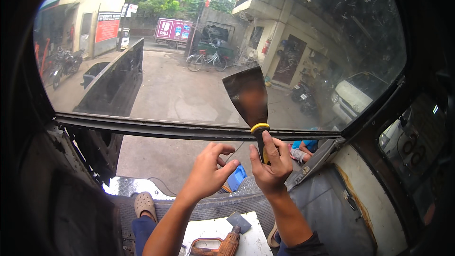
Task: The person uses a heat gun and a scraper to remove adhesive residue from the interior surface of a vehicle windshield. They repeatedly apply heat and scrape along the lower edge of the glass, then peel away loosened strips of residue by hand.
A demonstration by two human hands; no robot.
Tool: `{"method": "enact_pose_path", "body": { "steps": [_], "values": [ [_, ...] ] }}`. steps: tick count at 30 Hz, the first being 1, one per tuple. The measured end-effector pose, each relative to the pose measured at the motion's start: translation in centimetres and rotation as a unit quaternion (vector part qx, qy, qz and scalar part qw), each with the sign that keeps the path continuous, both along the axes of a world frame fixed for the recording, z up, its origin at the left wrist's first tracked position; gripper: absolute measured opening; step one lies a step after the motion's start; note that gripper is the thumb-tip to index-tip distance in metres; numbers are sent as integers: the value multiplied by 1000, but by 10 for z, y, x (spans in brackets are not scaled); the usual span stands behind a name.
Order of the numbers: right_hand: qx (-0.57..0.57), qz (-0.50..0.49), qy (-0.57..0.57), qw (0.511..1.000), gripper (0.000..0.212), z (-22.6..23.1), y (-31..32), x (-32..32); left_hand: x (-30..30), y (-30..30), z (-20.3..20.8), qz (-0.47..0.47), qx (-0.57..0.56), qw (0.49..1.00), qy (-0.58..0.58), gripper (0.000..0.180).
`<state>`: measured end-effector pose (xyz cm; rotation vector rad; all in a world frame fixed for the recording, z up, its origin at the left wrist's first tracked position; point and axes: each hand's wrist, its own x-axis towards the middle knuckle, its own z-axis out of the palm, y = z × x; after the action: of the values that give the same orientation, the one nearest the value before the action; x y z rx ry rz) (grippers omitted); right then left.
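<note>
Upright in my right hand (274, 168) is a putty knife (249, 97) with a wide dark metal blade and a black and yellow handle. My fingers and thumb close round that handle, and the blade points up in front of the windshield glass. To its left, my left hand (211, 170) hovers with bent fingers and the thumb apart, and I see nothing in it. A thin dark strand runs close to its fingertips; I cannot tell whether they touch. Below my hands, a worn orange power tool (229, 245), resembling a heat gun, lies on a white board (204, 231) beside a dark flat square piece (239, 222).
A large windshield (180, 90) in a black frame (189, 130) stands ahead. Beyond the opening under it are a blue container (237, 178) and a seated person (303, 150) at the right. Outside are an open vehicle door (116, 83), a bicycle (207, 60) and a white vehicle (353, 96).
</note>
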<state>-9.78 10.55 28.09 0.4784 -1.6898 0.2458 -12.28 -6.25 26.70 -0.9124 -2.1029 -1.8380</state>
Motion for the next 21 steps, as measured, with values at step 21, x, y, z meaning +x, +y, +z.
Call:
{"method": "enact_pose_path", "body": {
  "steps": [21],
  "values": [
    [-299, 344, -224, 861, 55, 2, 11, -2, 10, 26, 8, -27, 88, 995, -27, 54]
  ]
}}
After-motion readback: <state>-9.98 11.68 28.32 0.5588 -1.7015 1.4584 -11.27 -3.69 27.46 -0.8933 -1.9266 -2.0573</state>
